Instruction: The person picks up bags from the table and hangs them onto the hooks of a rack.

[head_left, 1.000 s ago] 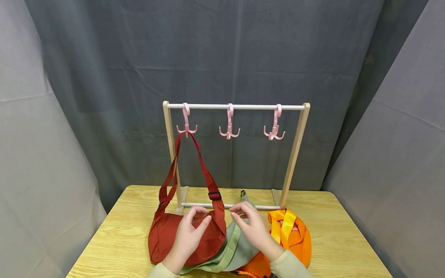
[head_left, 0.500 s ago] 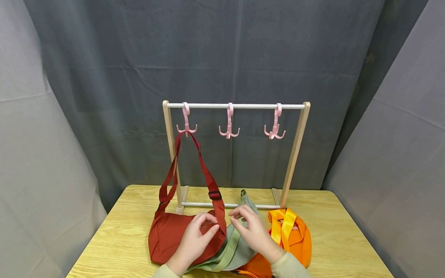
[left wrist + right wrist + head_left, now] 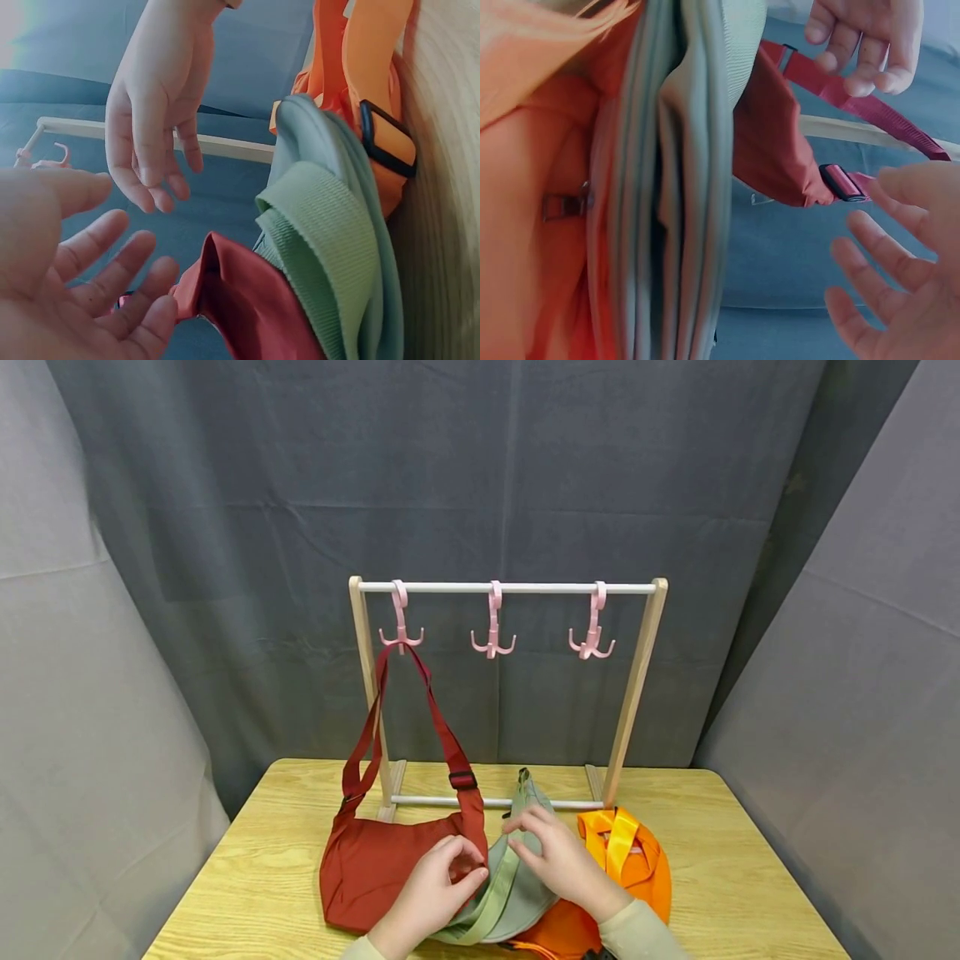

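Note:
My left hand (image 3: 437,887) hovers in front of the right end of a red shoulder bag (image 3: 375,870), thumb and fingers loosely curved and apart. In the left wrist view nothing lies in its grasp. The red bag's strap loops up over the left pink hook (image 3: 400,610), and its body hangs low in front of the rack. My right hand (image 3: 562,864), fingers loosely bent and holding nothing, is over a sage green bag (image 3: 525,902) with a wide webbing strap (image 3: 322,217). Behind my right wrist lies an orange bag (image 3: 654,881) with shiny straps.
A wooden rack (image 3: 637,693) with a white top bar (image 3: 450,587) stands toward the back of the wood-grain table (image 3: 750,877). A middle pink hook (image 3: 492,622) and a right pink hook (image 3: 593,627) hang bare. Grey curtains (image 3: 300,527) enclose the back and sides.
My left hand has drifted right and down across the red bag's front. The right hand has shifted slightly right and lower. The bags stay in place.

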{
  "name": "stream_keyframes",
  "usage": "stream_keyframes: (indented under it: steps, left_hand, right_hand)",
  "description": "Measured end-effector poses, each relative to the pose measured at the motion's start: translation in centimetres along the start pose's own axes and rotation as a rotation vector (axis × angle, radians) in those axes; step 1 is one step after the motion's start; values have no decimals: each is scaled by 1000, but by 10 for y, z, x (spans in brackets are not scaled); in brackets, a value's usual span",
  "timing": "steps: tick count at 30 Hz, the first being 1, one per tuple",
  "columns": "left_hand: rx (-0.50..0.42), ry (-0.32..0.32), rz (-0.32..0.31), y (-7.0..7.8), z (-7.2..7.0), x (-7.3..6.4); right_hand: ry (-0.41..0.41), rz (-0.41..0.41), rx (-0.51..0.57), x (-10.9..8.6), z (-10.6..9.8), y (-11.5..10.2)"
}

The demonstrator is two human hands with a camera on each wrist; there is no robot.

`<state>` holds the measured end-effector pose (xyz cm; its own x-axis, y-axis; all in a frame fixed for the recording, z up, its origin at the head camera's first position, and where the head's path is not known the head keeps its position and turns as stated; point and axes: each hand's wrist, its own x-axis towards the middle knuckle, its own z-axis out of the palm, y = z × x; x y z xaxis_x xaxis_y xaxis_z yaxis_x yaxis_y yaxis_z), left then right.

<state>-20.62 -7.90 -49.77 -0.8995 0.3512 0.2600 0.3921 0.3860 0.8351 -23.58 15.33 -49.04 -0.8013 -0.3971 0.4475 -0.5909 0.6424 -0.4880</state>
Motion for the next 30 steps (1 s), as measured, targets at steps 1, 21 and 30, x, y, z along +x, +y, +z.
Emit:
stream_keyframes:
  steps: [1,21,30]
  left_hand:
    - [8,-11,-5,-1,1,0]
    - [370,-8,89,-1,20,-6]
    - [510,-48,98,2,26,-10]
  right_hand:
    - [-11,-16,-18,-1,0,1]
    - [-238,-85,-130,-3,8,13]
    - [-273,-140,-208,-3,10,13]
